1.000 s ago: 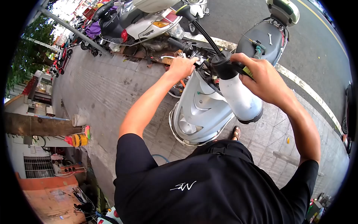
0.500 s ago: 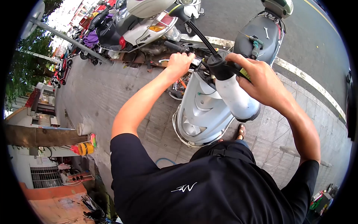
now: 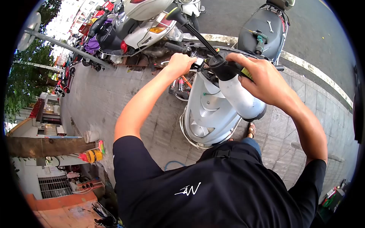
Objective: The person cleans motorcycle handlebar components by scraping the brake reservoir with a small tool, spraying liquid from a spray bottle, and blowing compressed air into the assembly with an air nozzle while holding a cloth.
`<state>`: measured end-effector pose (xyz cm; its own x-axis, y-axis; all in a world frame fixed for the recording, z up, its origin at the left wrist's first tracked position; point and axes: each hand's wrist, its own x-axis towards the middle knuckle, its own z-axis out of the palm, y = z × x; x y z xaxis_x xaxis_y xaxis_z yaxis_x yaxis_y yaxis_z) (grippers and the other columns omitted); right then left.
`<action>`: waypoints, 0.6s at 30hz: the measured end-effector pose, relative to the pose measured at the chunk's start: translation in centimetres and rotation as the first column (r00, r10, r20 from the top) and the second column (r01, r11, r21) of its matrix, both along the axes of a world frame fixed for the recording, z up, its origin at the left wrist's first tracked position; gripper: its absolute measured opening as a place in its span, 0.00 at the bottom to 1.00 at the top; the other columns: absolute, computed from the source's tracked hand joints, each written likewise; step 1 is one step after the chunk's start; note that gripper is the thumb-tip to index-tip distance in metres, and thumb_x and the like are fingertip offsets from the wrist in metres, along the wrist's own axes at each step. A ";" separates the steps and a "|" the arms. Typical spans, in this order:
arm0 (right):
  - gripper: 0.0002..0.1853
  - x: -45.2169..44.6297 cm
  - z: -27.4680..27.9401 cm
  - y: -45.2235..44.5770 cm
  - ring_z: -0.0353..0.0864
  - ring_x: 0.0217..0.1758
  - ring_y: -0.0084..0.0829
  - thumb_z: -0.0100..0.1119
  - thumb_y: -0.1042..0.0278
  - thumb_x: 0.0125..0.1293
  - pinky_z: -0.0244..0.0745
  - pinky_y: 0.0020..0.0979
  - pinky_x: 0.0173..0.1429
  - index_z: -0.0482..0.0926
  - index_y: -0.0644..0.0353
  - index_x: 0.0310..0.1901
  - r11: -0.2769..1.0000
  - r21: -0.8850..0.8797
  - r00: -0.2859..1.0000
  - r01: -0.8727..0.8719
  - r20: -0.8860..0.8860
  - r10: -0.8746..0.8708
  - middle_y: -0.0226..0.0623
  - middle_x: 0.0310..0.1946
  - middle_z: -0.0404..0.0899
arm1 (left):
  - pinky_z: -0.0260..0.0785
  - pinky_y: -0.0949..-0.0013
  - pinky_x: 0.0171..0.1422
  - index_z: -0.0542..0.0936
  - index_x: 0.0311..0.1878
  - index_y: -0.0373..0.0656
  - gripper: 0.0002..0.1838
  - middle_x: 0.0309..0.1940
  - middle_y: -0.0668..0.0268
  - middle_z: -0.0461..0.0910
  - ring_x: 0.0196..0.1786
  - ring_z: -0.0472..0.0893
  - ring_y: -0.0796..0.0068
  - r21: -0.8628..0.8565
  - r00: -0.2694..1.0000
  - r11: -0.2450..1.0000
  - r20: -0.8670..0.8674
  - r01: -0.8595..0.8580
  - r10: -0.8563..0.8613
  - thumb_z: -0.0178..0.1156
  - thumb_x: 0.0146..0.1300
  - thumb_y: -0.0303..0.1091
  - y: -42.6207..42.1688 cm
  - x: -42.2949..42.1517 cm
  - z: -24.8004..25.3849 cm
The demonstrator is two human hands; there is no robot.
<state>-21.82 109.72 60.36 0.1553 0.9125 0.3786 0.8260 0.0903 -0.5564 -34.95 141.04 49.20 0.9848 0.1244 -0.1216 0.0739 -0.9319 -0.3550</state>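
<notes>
A white pump spray bottle with a black head is in my right hand, whose fingers are wrapped round its handle. Its black pump rod slants up and left to a wide black knob. My left hand is closed at the handlebar area of a silver scooter, beside a black grip; what its fingers hold is hidden. Below both hands stands the scooter's silver front panel, partly covered by the bottle.
A second scooter's black seat carries a green power drill and a wrench. Parked scooters line the upper left. A yellow container hangs by a trunk. A blue hose lies on the paving.
The view has shifted slightly, and the bottle sits a little lower and more tilted. My left hand has moved slightly left; both hands keep their closed shape.
</notes>
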 end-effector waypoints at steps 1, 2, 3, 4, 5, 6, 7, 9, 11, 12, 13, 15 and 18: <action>0.28 -0.1 -0.1 0.1 0.82 0.36 0.53 0.55 0.76 0.54 0.76 0.47 0.43 0.72 0.57 0.60 1.000 0.003 1.000 -0.011 0.005 0.011 0.51 0.34 0.82 | 0.77 0.54 0.34 0.82 0.51 0.56 0.16 0.24 0.55 0.84 0.29 0.85 0.55 0.003 1.000 1.000 0.005 -0.011 0.011 0.57 0.59 0.33 0.0 -0.1 -0.3; 0.28 -0.2 -0.2 0.1 0.82 0.36 0.53 0.55 0.76 0.55 0.76 0.47 0.43 0.72 0.57 0.60 1.000 -0.001 1.000 -0.004 -0.001 0.004 0.51 0.34 0.82 | 0.77 0.53 0.34 0.82 0.50 0.55 0.15 0.24 0.55 0.84 0.29 0.85 0.54 -0.042 1.000 0.999 0.018 -0.019 0.020 0.57 0.59 0.34 0.1 -0.1 -0.6; 0.27 -0.2 -0.1 0.1 0.82 0.36 0.53 0.55 0.76 0.55 0.76 0.47 0.44 0.72 0.56 0.60 1.000 -0.003 1.000 0.008 -0.005 -0.008 0.51 0.34 0.82 | 0.78 0.52 0.35 0.83 0.49 0.54 0.14 0.25 0.54 0.84 0.30 0.85 0.53 -0.086 0.999 0.996 0.031 -0.023 0.025 0.57 0.60 0.35 0.3 0.0 -0.7; 0.26 -0.3 1.0 -0.1 0.82 0.49 0.54 0.55 0.79 0.55 0.75 0.43 0.54 0.72 0.60 0.59 0.985 -0.169 0.999 0.042 -0.021 -0.047 0.52 0.47 0.82 | 0.78 0.50 0.37 0.83 0.49 0.53 0.14 0.25 0.53 0.84 0.30 0.85 0.50 -0.129 0.997 0.990 0.048 -0.050 0.057 0.57 0.60 0.36 0.3 0.0 -0.6; 0.26 -0.1 1.1 -0.1 0.82 0.49 0.54 0.55 0.79 0.55 0.75 0.43 0.54 0.72 0.60 0.59 0.985 -0.167 0.999 0.045 -0.020 -0.049 0.52 0.47 0.82 | 0.78 0.49 0.41 0.83 0.51 0.53 0.16 0.28 0.52 0.84 0.33 0.85 0.50 -0.170 0.995 0.982 0.035 -0.083 0.090 0.58 0.59 0.38 0.2 -0.1 -0.4; 0.26 0.0 1.1 -0.2 0.82 0.49 0.54 0.55 0.79 0.55 0.75 0.44 0.54 0.72 0.60 0.59 0.984 -0.172 0.999 0.037 -0.021 -0.041 0.52 0.47 0.82 | 0.78 0.49 0.42 0.83 0.52 0.54 0.17 0.30 0.52 0.84 0.35 0.85 0.50 -0.275 0.989 0.959 0.112 -0.064 0.099 0.59 0.59 0.39 0.1 -0.4 -0.9; 0.26 0.1 1.0 -0.3 0.82 0.49 0.54 0.55 0.79 0.55 0.75 0.44 0.55 0.72 0.60 0.59 0.984 -0.178 0.999 0.028 -0.023 -0.032 0.53 0.47 0.82 | 0.77 0.48 0.44 0.84 0.52 0.54 0.17 0.32 0.53 0.85 0.37 0.85 0.51 -0.376 0.975 0.926 0.188 -0.038 0.116 0.59 0.59 0.40 -0.2 -0.7 -1.3; 0.27 0.5 0.3 -0.1 0.82 0.44 0.53 0.55 0.77 0.55 0.76 0.45 0.50 0.72 0.58 0.60 0.995 -0.101 1.000 0.013 -0.014 -0.015 0.52 0.41 0.82 | 0.77 0.50 0.45 0.83 0.54 0.53 0.20 0.32 0.54 0.85 0.39 0.85 0.52 -0.450 0.938 0.888 0.259 -0.093 0.230 0.61 0.58 0.41 -1.4 -0.8 -2.6; 0.28 0.6 -0.1 0.1 0.83 0.38 0.53 0.56 0.76 0.55 0.76 0.46 0.45 0.72 0.57 0.61 0.999 -0.033 1.000 -0.013 -0.004 0.013 0.52 0.35 0.83 | 0.77 0.52 0.45 0.82 0.58 0.51 0.22 0.31 0.53 0.85 0.36 0.85 0.52 -0.618 0.911 0.771 0.211 -0.156 0.354 0.61 0.59 0.42 -2.4 -0.7 -2.9; 0.29 0.6 0.0 0.2 0.83 0.38 0.52 0.56 0.76 0.55 0.76 0.46 0.45 0.72 0.57 0.62 0.998 -0.052 1.000 -0.017 -0.005 0.017 0.52 0.35 0.83 | 0.77 0.53 0.45 0.82 0.58 0.51 0.23 0.31 0.53 0.85 0.35 0.84 0.52 -0.828 0.829 0.480 0.034 -0.290 0.559 0.61 0.59 0.42 -2.8 -0.8 -3.1; 0.29 0.7 0.1 0.3 0.83 0.38 0.52 0.56 0.76 0.55 0.76 0.45 0.45 0.72 0.56 0.62 0.997 -0.073 1.000 -0.022 -0.008 0.022 0.52 0.35 0.83 | 0.77 0.54 0.45 0.82 0.59 0.50 0.23 0.30 0.53 0.85 0.35 0.84 0.52 -0.923 0.711 0.115 -0.198 -0.366 0.675 0.61 0.60 0.43 -3.1 -1.0 -3.4; 0.28 0.8 0.1 0.4 0.83 0.39 0.52 0.56 0.76 0.55 0.76 0.45 0.46 0.72 0.57 0.61 0.996 -0.084 1.000 -0.026 -0.003 0.026 0.52 0.36 0.83 | 0.77 0.52 0.46 0.84 0.54 0.49 0.20 0.31 0.52 0.85 0.37 0.85 0.50 -0.930 0.686 0.095 -0.190 -0.355 0.702 0.60 0.61 0.44 -3.4 -1.1 -3.8; 0.27 1.1 -0.2 0.2 0.83 0.39 0.52 0.55 0.76 0.55 0.76 0.45 0.46 0.72 0.57 0.60 0.996 -0.087 0.999 -0.037 -0.018 0.035 0.52 0.37 0.83 | 0.76 0.49 0.48 0.85 0.43 0.47 0.15 0.33 0.52 0.85 0.42 0.85 0.48 -0.482 0.886 0.807 0.122 -0.340 0.447 0.61 0.63 0.47 -3.5 -0.1 -2.0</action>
